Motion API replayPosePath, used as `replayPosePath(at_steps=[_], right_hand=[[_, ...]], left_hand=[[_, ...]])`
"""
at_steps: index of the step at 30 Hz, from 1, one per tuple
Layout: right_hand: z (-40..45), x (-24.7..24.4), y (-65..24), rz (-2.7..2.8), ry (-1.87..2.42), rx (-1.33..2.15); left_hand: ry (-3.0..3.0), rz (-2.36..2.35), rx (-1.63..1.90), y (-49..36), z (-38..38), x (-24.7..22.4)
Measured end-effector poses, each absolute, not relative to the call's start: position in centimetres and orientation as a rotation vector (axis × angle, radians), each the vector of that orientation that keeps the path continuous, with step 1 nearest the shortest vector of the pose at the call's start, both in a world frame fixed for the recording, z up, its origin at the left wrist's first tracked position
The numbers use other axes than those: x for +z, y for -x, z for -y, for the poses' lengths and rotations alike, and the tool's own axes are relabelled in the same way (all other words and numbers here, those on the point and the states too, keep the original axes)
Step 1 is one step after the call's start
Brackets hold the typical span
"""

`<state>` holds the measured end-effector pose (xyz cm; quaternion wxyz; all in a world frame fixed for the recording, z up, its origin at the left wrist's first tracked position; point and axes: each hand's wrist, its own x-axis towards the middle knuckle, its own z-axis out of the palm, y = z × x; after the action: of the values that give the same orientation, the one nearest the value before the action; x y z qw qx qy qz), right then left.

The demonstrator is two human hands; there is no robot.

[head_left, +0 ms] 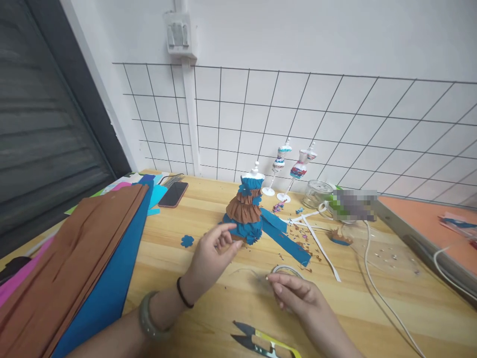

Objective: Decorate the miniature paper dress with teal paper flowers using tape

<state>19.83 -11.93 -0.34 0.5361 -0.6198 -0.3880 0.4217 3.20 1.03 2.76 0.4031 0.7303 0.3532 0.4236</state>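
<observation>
My left hand (213, 251) is at the hem of a miniature dress form (244, 209) in ruffled blue and brown paper. Its thumb and index finger are apart, with nothing visible between them. To the right, my right hand (300, 298) is closed in a pinch above the table; a tiny pale speck shows at its fingertips, too small to name. A clear ring, perhaps a tape roll (286, 268), lies partly hidden behind that hand. Below sit yellow-handled thread snips (261, 340), blades pointing left. A blue paper flower (187, 241) rests left of the dress form.
Folded brown paper (78, 248) over blue sheets covers the left side, near a phone (173, 194). Blue strips (285, 241), white strips (321, 247) and scraps lie at right. Two small dress forms (299, 169) and a glass jar (317, 194) stand behind. A white cable (368, 268) crosses the right.
</observation>
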Motion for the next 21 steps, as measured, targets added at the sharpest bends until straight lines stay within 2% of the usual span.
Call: replayPosePath(at_steps=[4,8,12,21], right_hand=[[10.5,3.1,-20.9,1.026,1.465,0.928],[7.9,5.2,-21.4,1.237,1.364,0.622],[4.8,4.7,-21.7,1.426,1.284,0.320],[2.2,3.6,-21.3,1.524,1.197,0.200]], left_hand=[[-2.163,-0.925,1.388,-4.5,-3.3,5.4],[-2.153,-0.911,1.281,-6.8,-4.6,7.3],[-2.042,-0.904,1.236,-8.4,-5.4,8.0],[-1.798,-0.766,1.209,-9.0,-6.4,7.2]])
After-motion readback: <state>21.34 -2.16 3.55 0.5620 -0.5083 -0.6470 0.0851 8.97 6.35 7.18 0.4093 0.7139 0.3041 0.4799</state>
